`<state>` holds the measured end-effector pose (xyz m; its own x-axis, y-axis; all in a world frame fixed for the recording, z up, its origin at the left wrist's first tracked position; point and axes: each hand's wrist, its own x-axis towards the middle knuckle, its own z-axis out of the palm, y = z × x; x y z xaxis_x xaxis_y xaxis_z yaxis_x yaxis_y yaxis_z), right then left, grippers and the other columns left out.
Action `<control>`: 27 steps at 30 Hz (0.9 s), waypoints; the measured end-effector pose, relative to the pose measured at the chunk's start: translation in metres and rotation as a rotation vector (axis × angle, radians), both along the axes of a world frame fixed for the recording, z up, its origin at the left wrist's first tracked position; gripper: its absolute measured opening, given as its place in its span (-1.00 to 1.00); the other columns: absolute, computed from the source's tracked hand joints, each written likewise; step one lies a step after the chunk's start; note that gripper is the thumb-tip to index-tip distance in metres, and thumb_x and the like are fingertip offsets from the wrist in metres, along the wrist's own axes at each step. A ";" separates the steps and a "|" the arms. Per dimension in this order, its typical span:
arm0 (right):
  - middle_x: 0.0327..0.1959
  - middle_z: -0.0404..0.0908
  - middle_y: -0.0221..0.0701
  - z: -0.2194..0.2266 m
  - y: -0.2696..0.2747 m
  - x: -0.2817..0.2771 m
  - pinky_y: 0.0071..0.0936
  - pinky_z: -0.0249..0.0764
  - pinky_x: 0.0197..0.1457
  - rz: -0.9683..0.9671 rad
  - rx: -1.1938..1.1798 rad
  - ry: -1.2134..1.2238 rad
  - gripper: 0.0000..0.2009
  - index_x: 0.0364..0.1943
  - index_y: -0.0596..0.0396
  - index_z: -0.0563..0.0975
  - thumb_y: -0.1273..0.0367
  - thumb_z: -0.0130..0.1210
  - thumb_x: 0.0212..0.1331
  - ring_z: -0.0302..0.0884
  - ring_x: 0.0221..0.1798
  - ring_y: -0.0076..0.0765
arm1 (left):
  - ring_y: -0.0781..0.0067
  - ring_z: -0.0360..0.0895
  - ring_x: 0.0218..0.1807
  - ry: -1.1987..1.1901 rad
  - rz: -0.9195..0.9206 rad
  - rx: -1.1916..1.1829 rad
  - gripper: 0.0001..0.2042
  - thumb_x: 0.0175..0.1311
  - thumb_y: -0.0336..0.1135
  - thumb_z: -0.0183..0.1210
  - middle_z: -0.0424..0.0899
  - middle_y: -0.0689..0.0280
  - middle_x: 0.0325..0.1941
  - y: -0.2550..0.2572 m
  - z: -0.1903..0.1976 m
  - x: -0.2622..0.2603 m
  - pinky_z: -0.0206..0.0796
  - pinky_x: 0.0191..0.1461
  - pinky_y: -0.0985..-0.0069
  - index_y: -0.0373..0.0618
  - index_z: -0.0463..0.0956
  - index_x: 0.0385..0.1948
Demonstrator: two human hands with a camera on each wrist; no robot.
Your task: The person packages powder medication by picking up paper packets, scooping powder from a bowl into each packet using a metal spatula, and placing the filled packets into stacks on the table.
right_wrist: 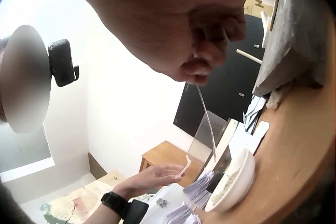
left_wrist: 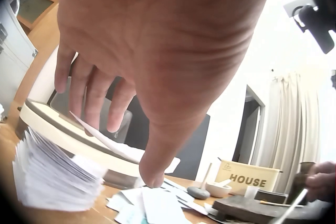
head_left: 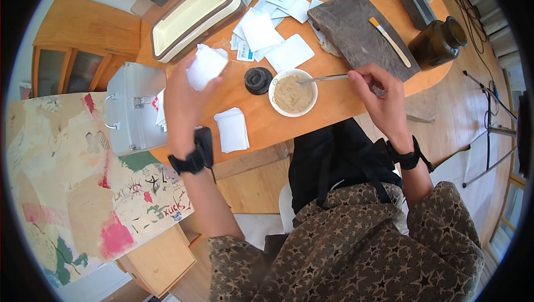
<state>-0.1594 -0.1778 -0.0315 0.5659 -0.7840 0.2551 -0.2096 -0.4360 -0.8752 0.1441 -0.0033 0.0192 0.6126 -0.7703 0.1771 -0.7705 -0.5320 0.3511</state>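
Between thumb and fingertips, my left hand (head_left: 186,101) pinches a flat white paper packet (head_left: 207,67), raised above the table's left part. My right hand (head_left: 381,93) grips a slim metal stick (head_left: 331,77). Its far end overlaps a white bowl (head_left: 295,114) of tan powder (head_left: 290,95) in the head view; in the right wrist view the tip shows by the bowl's rim (right_wrist: 247,176). A small round black pot (head_left: 258,80) stands left of the bowl. Nearer the table's front edge lies a stack of white packets (head_left: 232,129).
Loose packets (head_left: 289,54) spread behind the bowl. At the back left stands a long cream tray (head_left: 161,37), with a metal case (head_left: 130,107) at the left edge. A dark board (head_left: 356,29) carrying a brush (head_left: 389,42) lies right, beside a brown jar (head_left: 436,46).
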 end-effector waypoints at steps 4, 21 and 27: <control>-0.58 0.48 -0.44 0.014 0.003 0.002 -0.57 0.30 -0.44 0.003 0.013 -0.055 -0.85 -0.30 0.24 0.61 0.41 0.26 0.32 0.32 -0.51 -0.62 | 0.09 0.53 0.23 -0.024 0.003 -0.020 -0.37 0.09 -0.27 0.48 0.61 0.07 0.18 0.009 -0.015 -0.057 0.31 0.34 0.27 -0.20 0.46 0.24; -0.62 0.50 -0.38 0.017 0.017 0.015 -0.55 0.26 -0.51 0.069 0.018 -0.081 -0.85 -0.35 0.23 0.60 0.42 0.28 0.29 0.28 -0.60 -0.59 | 0.02 0.42 0.28 0.031 0.062 -0.045 -0.26 -0.05 -0.31 0.55 0.57 0.13 0.24 0.020 -0.032 -0.133 0.23 0.37 0.16 -0.05 0.44 0.28; -0.62 0.50 -0.37 0.014 0.015 0.012 -0.55 0.28 -0.51 0.065 0.013 -0.069 -0.84 -0.35 0.24 0.60 0.41 0.28 0.29 0.29 -0.60 -0.58 | 0.01 0.42 0.27 0.042 0.064 -0.052 -0.25 -0.05 -0.30 0.56 0.56 0.13 0.24 0.021 -0.033 -0.135 0.23 0.37 0.15 -0.04 0.43 0.29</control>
